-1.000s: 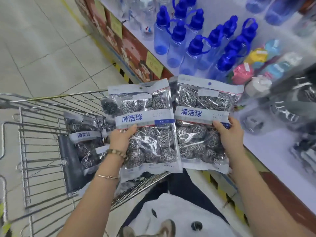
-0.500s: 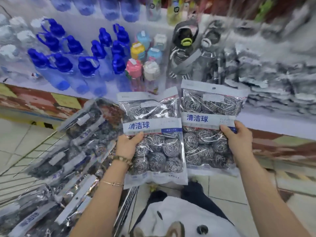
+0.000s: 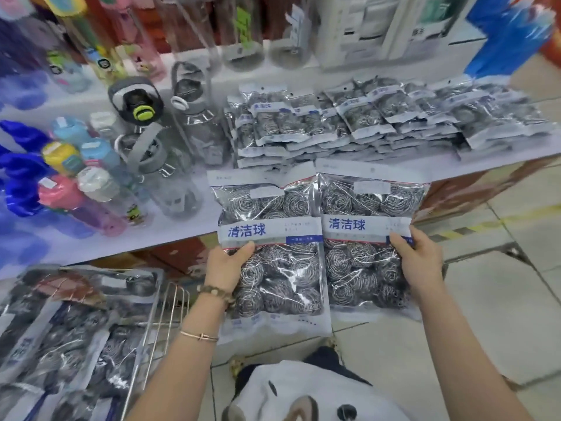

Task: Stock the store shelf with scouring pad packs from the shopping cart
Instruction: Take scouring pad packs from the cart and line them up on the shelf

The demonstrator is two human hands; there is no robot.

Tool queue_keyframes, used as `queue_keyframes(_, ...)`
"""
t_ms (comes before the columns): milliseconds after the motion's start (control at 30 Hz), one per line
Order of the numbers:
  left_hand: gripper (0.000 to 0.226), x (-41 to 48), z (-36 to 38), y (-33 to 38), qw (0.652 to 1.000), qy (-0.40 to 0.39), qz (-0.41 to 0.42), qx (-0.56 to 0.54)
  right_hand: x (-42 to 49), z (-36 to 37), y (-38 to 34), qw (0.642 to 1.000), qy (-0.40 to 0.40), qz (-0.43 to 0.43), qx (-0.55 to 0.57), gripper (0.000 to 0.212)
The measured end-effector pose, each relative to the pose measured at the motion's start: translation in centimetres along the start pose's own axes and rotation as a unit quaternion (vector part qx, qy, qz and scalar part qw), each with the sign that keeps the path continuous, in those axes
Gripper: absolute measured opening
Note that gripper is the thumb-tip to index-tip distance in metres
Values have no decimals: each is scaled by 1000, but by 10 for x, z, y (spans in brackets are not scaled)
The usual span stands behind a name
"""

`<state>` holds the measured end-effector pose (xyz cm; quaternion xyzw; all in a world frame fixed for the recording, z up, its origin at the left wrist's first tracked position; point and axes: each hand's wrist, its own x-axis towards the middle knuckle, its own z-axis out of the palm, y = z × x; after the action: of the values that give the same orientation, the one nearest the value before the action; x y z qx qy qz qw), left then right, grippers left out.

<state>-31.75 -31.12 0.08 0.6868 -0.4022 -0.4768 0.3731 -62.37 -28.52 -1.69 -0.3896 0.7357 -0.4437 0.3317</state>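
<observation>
Since the earlier frame, the left pack (image 3: 273,268) and right pack (image 3: 364,241) have been brought before the stacked packs (image 3: 379,117) on the shelf (image 3: 188,229), their tops overlapping its front edge. They are held side by side, inner edges touching; each outer edge is gripped, thumb over the front, by the left hand (image 3: 226,265) and the right hand (image 3: 420,262). A bare strip of shelf is left before the stack, bottles (image 3: 170,153) crowding its left. Further packs (image 3: 60,344) are seen in the shopping cart (image 3: 170,308).

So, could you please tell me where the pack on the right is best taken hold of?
Likely its right edge at mid-height, from the right, as the right hand does: the right pack is a flat, upright bag, so a pinch there balances it.
</observation>
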Motion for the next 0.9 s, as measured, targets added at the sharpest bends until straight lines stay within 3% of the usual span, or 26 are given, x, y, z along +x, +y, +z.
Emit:
queue_keyframes(400, 19, -14, 207, 57, 993, -98, 41, 42, 73, -171, 53, 990, 117, 20, 80, 25)
queue_keyframes(900, 11, 31, 392, 131, 974, -219, 47, 26, 162, -280, 99, 961, 234, 84, 121, 23)
